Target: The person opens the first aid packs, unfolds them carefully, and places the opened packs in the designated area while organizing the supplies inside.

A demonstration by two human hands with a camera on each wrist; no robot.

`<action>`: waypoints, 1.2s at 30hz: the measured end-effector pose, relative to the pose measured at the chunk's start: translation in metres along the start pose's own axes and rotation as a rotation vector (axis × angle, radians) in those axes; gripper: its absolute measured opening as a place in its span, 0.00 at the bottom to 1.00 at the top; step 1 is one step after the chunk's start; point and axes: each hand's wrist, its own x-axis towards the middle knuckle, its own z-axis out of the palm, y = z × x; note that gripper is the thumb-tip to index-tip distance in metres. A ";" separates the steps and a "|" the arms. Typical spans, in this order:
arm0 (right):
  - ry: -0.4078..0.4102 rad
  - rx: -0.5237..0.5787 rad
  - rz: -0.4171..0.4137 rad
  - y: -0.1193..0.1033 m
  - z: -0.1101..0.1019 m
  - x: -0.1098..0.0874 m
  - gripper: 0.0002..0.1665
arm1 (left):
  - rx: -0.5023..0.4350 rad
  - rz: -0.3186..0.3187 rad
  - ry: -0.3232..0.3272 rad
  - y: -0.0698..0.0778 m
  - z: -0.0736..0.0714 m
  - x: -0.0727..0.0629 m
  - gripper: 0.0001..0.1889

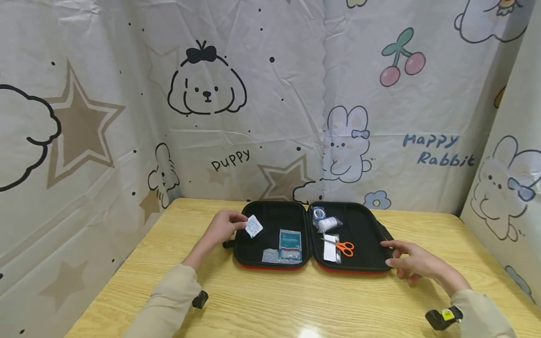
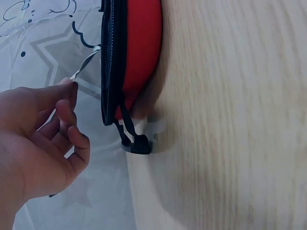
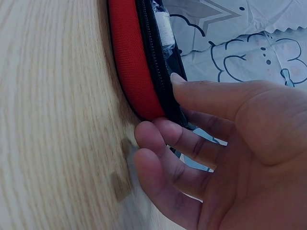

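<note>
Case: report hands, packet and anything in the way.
Left hand pinches white packet above left half of case. Right hand holds case's right edge. Case open; nothing seen blocking packet.

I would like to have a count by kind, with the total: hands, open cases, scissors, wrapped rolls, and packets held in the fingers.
Hands: 2 (left hand, right hand)
Open case: 1
Scissors: 1
Wrapped rolls: 2 (ring-shaped roll, white roll)
Held packet: 1
Total: 7
</note>
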 end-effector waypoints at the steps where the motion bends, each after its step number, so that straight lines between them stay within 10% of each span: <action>1: 0.001 0.001 0.001 0.000 0.000 0.000 0.41 | -0.001 -0.014 -0.014 -0.001 0.000 0.000 0.08; 16: -0.008 0.023 0.005 0.001 -0.001 0.000 0.42 | 0.087 -0.037 -0.175 -0.013 0.008 -0.002 0.04; 24: -0.002 0.010 0.007 0.000 -0.001 0.001 0.41 | 0.344 0.005 -0.144 0.002 0.021 -0.004 0.02; 36: -0.003 0.017 0.010 -0.001 0.000 -0.001 0.41 | 0.429 0.016 -0.172 0.017 0.038 -0.001 0.03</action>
